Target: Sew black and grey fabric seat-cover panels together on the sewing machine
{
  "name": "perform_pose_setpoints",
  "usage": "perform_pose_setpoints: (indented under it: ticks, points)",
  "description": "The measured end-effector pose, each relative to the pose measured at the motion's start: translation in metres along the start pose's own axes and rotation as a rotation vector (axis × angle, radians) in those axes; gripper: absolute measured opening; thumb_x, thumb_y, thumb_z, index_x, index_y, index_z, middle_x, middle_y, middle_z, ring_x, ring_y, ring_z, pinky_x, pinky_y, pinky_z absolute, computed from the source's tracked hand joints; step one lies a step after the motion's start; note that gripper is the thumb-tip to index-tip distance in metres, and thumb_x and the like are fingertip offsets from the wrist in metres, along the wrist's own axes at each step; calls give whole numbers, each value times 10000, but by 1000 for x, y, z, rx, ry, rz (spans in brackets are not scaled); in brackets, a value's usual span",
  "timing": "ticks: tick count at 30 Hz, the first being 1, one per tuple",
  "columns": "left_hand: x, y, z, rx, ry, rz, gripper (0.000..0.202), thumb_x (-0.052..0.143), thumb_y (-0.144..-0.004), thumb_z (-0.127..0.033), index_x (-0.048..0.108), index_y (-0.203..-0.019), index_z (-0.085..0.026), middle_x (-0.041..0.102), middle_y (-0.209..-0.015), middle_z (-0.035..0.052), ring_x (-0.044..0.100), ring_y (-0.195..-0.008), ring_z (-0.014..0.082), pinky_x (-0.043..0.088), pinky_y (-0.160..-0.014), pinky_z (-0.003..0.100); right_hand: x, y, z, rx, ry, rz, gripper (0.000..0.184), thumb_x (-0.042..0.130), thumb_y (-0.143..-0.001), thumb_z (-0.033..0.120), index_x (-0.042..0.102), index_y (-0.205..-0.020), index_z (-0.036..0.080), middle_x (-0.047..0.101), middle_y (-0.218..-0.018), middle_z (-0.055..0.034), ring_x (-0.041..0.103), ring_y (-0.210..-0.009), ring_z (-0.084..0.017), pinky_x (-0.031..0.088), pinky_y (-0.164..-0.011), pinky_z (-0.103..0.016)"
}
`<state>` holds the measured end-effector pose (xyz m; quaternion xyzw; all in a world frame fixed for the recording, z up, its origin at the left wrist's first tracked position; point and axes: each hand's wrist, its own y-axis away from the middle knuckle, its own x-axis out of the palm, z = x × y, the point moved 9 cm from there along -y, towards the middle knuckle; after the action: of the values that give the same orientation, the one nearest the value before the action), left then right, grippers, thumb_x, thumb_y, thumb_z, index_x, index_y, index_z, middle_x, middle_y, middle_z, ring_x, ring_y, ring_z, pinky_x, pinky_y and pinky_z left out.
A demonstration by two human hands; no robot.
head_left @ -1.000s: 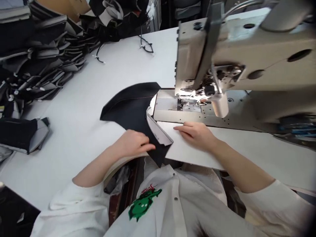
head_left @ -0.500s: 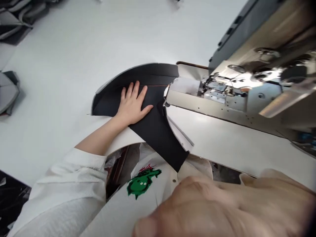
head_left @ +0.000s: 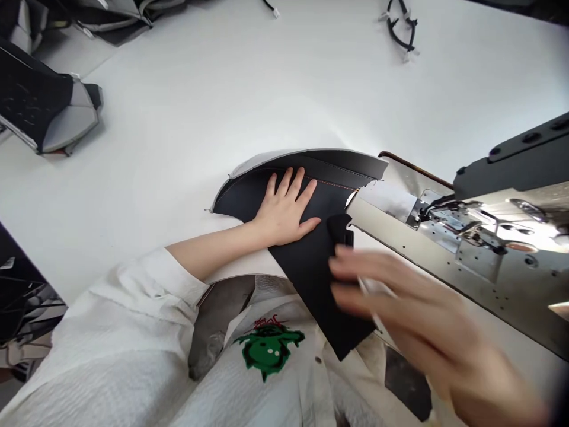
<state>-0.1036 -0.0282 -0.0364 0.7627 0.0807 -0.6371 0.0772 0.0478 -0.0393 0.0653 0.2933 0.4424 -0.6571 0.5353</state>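
My left hand (head_left: 287,207) lies flat with fingers spread on a curved black piece of leather-like material (head_left: 311,261) that has a stitched seam and a grey underside. The piece runs from the white table (head_left: 200,101) over its front edge toward my lap. My right hand (head_left: 400,302) hovers blurred above the lower end of the piece, fingers stretched out and apart, holding nothing I can make out. The sewing machine (head_left: 489,231) stands just right of the piece.
A stack of black and grey cut pieces (head_left: 48,112) lies at the far left, with more at the top left. Black cords with white clips (head_left: 400,32) lie at the table's back. A dark bin (head_left: 22,296) sits at my lower left.
My left hand went from the piece's front edge to pressing flat on it. My right hand left the machine bed, swung close past the camera, and now hovers over the piece's lower end.
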Motion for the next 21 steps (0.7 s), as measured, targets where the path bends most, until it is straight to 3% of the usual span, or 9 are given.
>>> perform_pose_setpoints:
  ticks: [3,7,12,21]
  points:
    - [0,0,1,0,5,-5,738,421,-893,-520,238,-1472,-100,122,-1546,226,101,-1423,390,83,-1116,590,35,-18,-34,-24,202,109,416,364,-929,86,571,-1267,210,571,-1303,-60,464,-1270,-263,425,-1024,-497]
    - [0,0,3,-9,0,-3,734,408,-895,-526,232,-1475,-111,133,-1545,222,113,-1421,386,92,-1111,594,59,-3,-63,-31,349,186,415,364,-918,55,550,-1279,142,521,-1355,-50,445,-1287,-238,456,-1006,-429]
    - [1,-1,2,-13,-15,30,732,388,-898,-528,225,-1479,-114,124,-1549,216,113,-1421,391,93,-1110,596,56,15,-72,33,304,109,450,341,-905,42,525,-1304,140,499,-1375,-40,407,-1316,-207,375,-1091,-425]
    - [0,2,0,-27,-59,44,722,369,-902,-527,220,-1484,-126,118,-1555,199,100,-1427,379,93,-1116,582,48,31,-90,184,317,22,455,343,-916,68,493,-1334,165,521,-1357,-53,421,-1307,-227,355,-1094,-463]
